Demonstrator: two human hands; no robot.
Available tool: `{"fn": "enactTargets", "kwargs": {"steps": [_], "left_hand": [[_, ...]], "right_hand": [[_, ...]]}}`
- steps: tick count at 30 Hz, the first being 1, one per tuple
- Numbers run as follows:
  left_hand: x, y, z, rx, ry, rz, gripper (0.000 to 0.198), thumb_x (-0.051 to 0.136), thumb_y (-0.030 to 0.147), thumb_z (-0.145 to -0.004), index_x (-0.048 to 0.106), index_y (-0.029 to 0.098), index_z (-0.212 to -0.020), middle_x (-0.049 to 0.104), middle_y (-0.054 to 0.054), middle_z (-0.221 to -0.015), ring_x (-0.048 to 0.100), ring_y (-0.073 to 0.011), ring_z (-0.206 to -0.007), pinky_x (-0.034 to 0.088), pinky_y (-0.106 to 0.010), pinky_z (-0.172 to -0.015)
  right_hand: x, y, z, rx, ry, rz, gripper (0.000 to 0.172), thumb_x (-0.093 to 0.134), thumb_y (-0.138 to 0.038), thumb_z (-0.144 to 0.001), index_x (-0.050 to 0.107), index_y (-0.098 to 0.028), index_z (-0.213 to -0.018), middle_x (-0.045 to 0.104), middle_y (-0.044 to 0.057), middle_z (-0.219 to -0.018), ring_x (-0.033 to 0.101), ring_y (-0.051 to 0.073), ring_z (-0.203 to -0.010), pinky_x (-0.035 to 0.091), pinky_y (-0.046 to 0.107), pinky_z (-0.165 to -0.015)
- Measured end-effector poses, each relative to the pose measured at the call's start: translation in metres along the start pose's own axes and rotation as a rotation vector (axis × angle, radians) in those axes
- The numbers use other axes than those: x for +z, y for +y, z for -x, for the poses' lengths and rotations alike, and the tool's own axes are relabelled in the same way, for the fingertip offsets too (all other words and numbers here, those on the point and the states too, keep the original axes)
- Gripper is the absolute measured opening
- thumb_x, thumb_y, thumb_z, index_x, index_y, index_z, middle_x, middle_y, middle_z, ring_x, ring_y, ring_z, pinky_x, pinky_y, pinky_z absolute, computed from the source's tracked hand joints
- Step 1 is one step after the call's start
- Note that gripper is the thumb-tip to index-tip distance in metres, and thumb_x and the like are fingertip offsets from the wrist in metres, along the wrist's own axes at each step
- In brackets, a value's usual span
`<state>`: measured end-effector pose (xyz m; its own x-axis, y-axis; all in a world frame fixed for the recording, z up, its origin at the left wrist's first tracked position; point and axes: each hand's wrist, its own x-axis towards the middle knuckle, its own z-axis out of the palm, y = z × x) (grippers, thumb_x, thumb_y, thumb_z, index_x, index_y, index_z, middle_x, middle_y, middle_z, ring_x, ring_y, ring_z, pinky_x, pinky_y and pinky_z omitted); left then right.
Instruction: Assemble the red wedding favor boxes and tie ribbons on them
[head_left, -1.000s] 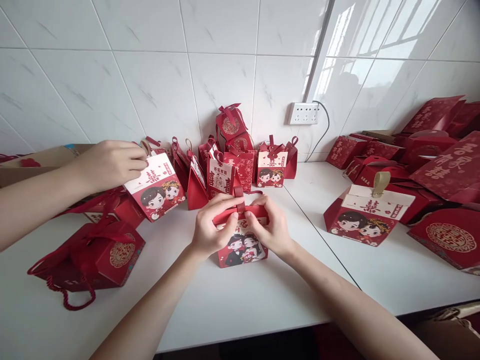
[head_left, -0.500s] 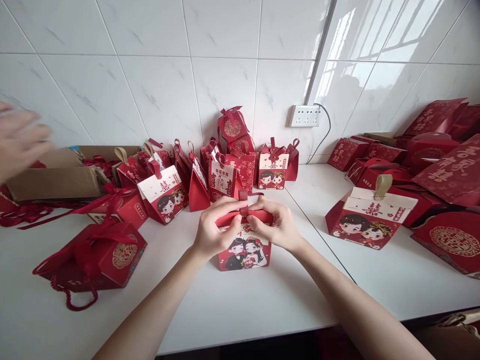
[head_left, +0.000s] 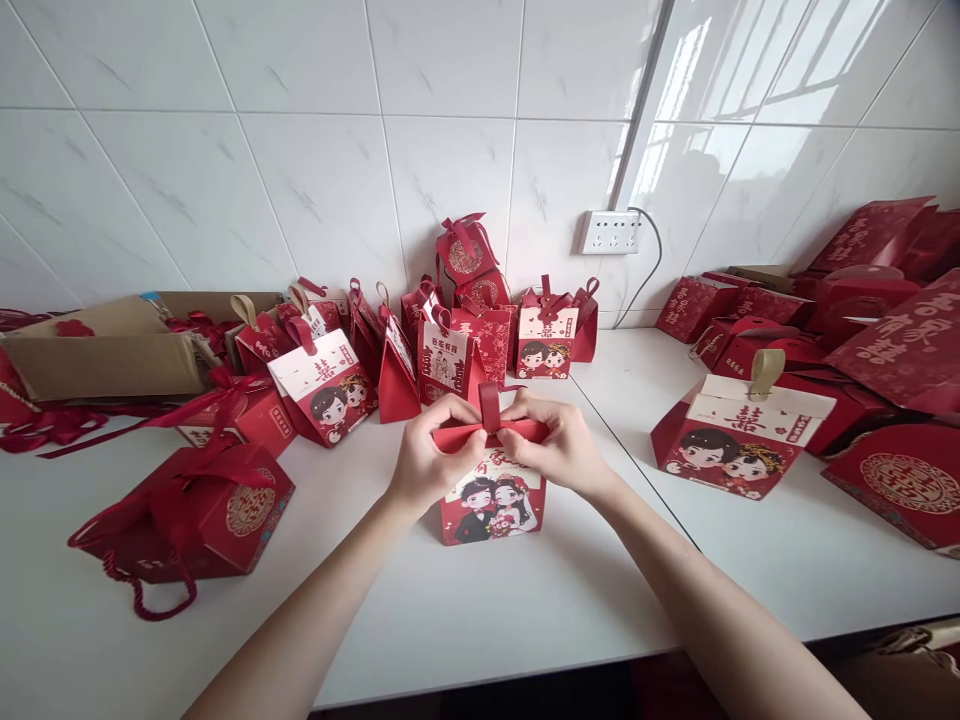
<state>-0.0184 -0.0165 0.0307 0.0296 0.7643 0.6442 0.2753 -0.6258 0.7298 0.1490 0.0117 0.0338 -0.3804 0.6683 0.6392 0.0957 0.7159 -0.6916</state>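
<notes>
A red-and-white paper gift box (head_left: 495, 505) with a cartoon bride and groom on its front stands upright on the white table, in front of me. My left hand (head_left: 435, 455) grips its top edge from the left, the thumb at the front and the fingers behind. From the right, my right hand (head_left: 559, 445) pinches the same top edge in the same way. Between the two thumbs a dark red ribbon loop (head_left: 490, 405) sticks up from the box's top. The back of the box is hidden.
Several finished-looking gift boxes (head_left: 326, 390) stand along the tiled wall. A larger red box with rope handle (head_left: 202, 510) lies at left, near a cardboard carton (head_left: 105, 365). At right are a tan-looped box (head_left: 742, 440) and piled red boxes (head_left: 907, 440). A socket strip (head_left: 611, 232) is on the wall.
Another person's hand at the far left has gone out of view. My thumbs have pressed closer in at the box top, and the box has shifted slightly right.
</notes>
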Motion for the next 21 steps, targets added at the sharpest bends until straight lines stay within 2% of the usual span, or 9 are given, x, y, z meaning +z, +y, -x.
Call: {"fn": "enactTargets", "kwargs": {"steps": [2, 5, 11, 14, 21], "left_hand": [[-0.0007, 0.0021, -0.001, 0.024, -0.026, -0.053, 0.014, 0.059, 0.023, -0.072, 0.053, 0.017, -0.061, 0.057, 0.001, -0.063, 0.054, -0.0114, -0.061, 0.045, -0.022, -0.059], [-0.0015, 0.005, -0.0015, 0.025, -0.028, -0.063, 0.014, 0.059, 0.022, -0.072, 0.054, 0.017, -0.06, 0.057, 0.001, -0.062, 0.053, -0.011, -0.059, 0.044, -0.022, -0.057], [-0.0027, 0.0014, 0.0009, -0.01, -0.096, 0.005, 0.008, 0.056, 0.024, -0.074, 0.056, 0.017, -0.071, 0.059, 0.0, -0.07, 0.056, -0.0123, -0.066, 0.045, -0.022, -0.062], [-0.003, -0.0016, 0.0024, -0.032, -0.141, 0.033, 0.01, 0.058, 0.026, -0.073, 0.056, 0.017, -0.077, 0.06, 0.0, -0.071, 0.056, -0.0125, -0.065, 0.045, -0.022, -0.059], [-0.0018, 0.0022, 0.0017, -0.068, -0.086, -0.03, 0.014, 0.059, 0.029, -0.073, 0.055, 0.017, -0.067, 0.058, 0.001, -0.061, 0.054, -0.0119, -0.057, 0.044, -0.022, -0.054]], "right_hand": [[0.001, 0.0006, 0.0003, 0.008, 0.009, 0.006, 0.009, 0.057, -0.016, -0.072, 0.065, -0.018, -0.069, 0.052, -0.003, -0.063, 0.045, 0.009, -0.055, 0.037, 0.023, -0.054], [0.0021, 0.001, 0.0007, 0.024, 0.013, 0.013, 0.01, 0.056, -0.016, -0.072, 0.065, -0.018, -0.068, 0.051, -0.002, -0.062, 0.045, 0.009, -0.055, 0.037, 0.023, -0.054], [0.0033, 0.0003, 0.0015, -0.022, 0.036, 0.009, 0.007, 0.057, -0.017, -0.071, 0.063, -0.017, -0.07, 0.054, -0.002, -0.064, 0.047, 0.01, -0.057, 0.039, 0.024, -0.056], [0.0034, -0.0004, 0.0017, -0.029, 0.026, 0.012, 0.007, 0.056, -0.017, -0.071, 0.063, -0.018, -0.072, 0.054, -0.002, -0.065, 0.048, 0.011, -0.059, 0.041, 0.025, -0.058], [0.0013, -0.0022, 0.0017, -0.02, 0.004, 0.033, 0.007, 0.054, -0.016, -0.072, 0.062, -0.018, -0.071, 0.053, -0.002, -0.064, 0.047, 0.011, -0.059, 0.04, 0.025, -0.059]]}}
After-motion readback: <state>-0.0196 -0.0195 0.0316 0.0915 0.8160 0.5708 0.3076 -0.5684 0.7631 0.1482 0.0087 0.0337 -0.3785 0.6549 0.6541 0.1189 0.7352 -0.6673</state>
